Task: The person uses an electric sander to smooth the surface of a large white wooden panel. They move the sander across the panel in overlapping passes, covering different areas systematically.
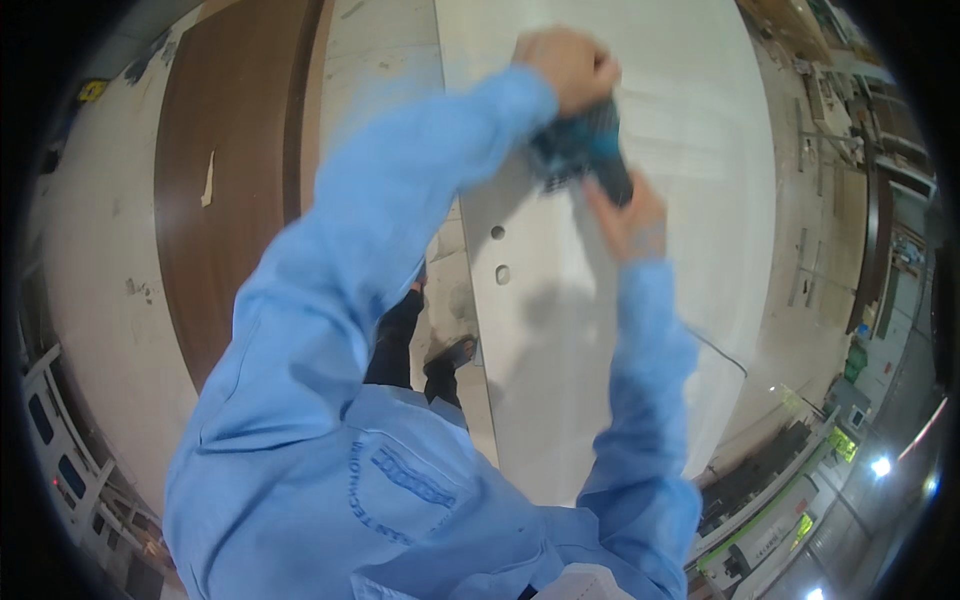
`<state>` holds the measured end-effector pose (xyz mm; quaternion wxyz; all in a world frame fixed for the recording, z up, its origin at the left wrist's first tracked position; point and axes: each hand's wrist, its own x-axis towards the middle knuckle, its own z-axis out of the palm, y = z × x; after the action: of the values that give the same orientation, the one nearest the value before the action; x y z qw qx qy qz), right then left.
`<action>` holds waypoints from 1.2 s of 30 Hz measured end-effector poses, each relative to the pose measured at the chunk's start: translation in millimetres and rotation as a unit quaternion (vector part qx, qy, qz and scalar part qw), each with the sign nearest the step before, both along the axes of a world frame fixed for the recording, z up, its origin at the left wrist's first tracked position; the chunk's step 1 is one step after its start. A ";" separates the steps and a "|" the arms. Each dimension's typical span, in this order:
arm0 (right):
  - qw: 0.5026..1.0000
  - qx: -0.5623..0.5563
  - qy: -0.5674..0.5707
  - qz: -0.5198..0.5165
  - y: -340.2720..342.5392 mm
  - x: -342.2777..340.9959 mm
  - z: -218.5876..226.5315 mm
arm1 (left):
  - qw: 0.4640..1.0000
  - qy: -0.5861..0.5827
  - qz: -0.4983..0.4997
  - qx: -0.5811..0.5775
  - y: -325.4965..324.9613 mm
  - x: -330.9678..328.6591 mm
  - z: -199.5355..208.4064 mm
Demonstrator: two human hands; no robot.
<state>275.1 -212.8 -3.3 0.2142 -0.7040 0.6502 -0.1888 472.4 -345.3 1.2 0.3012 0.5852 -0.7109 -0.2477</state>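
A teal and black hand-held power tool (582, 145), somewhat blurred, is on or just over a large white panel (560, 400) near its far left part. I cannot make out its exact kind. My left hand (568, 68) is closed on the tool's far end, with the arm reaching across from the left. The handle end sits in my right hand (633, 218), its fingers wrapped round it. Two holes, one round and one oblong, pierce the panel near its left edge, closer to me than the tool.
A brown wood-look panel (225, 180) with a pale torn strip (208, 180) lies to the left. A thin dark cord (722, 357) runs over the white panel beside my right forearm. My foot (452, 355) shows in the gap between panels. Machines and bright lights stand at the right.
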 end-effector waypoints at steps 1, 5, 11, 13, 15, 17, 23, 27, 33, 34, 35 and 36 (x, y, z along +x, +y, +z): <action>1.000 -0.012 -0.021 0.007 41.0 -5.6 1.1 | 1.000 0.015 -0.021 0.013 33.9 -5.4 -2.0; 0.989 0.130 0.025 -0.068 184.8 6.6 28.0 | 0.982 0.087 -0.139 -0.099 167.0 -1.8 7.0; 0.997 0.070 0.012 -0.038 135.0 21.5 14.1 | 0.986 0.116 -0.062 -0.100 150.2 34.4 -24.6; 0.997 0.068 0.043 -0.004 67.2 29.9 8.5 | 0.986 0.137 -0.011 -0.098 97.0 53.8 -29.2; 0.995 0.051 0.081 0.032 -2.6 38.2 6.1 | 0.990 0.086 0.019 -0.112 41.4 68.4 -25.9; 0.995 0.029 0.089 0.026 -47.4 39.0 11.2 | 0.995 0.055 0.016 -0.083 -0.6 64.6 -16.9; 0.995 0.056 0.077 0.006 7.5 -15.9 23.1 | 0.962 -0.057 -0.242 -0.113 32.8 26.9 13.6; 0.991 0.093 0.095 0.009 67.2 -54.9 20.7 | 0.899 -0.130 -0.402 -0.119 89.5 13.5 32.2; 0.991 0.100 0.075 -0.053 134.1 -95.4 23.1 | 0.852 -0.162 -0.489 -0.097 116.5 -54.3 35.2; 0.989 0.102 0.084 -0.060 137.0 -97.5 19.5 | 0.853 -0.175 -0.481 -0.104 115.3 -59.5 28.6; 0.993 0.086 0.065 -0.049 142.5 -105.6 18.8 | 0.847 -0.171 -0.488 -0.120 118.5 -69.2 24.9; 0.989 0.101 0.089 -0.069 144.7 -109.4 15.5 | 0.845 -0.186 -0.488 -0.118 118.5 -74.3 18.2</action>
<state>165.7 -68.1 12.3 0.2117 -0.6462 0.7296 -0.0733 398.1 -226.8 19.3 0.0707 0.1583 -0.9712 -0.1636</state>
